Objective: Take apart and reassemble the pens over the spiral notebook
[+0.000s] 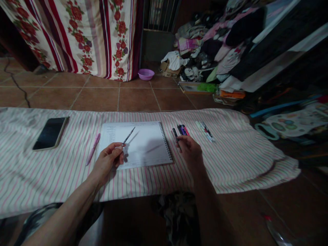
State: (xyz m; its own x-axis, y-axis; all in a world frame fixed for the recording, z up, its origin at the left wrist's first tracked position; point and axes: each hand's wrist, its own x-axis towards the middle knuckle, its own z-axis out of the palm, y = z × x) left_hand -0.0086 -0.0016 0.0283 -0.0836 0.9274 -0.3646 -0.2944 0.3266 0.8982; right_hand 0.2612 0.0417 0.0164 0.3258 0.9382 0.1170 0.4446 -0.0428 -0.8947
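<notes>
Your left hand (pixel 110 155) pinches a slim dark pen (pixel 128 135) over the notebook (pixel 143 136), while your right hand (pixel 190 150), just right of the notebook, grips a black pen (pixel 175 133); more pens (pixel 182 130) lie right of the notebook. Left of the notebook rests a purple pen (pixel 93 149), with a phone (pixel 50 134) farther left

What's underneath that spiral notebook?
Striped cloth shows around the spiral notebook, so it appears to lie on that. Anything directly beneath the pages is covered and can't be seen. The left hand, holding a slim stick, also hides part of the lower-left edge.
</notes>
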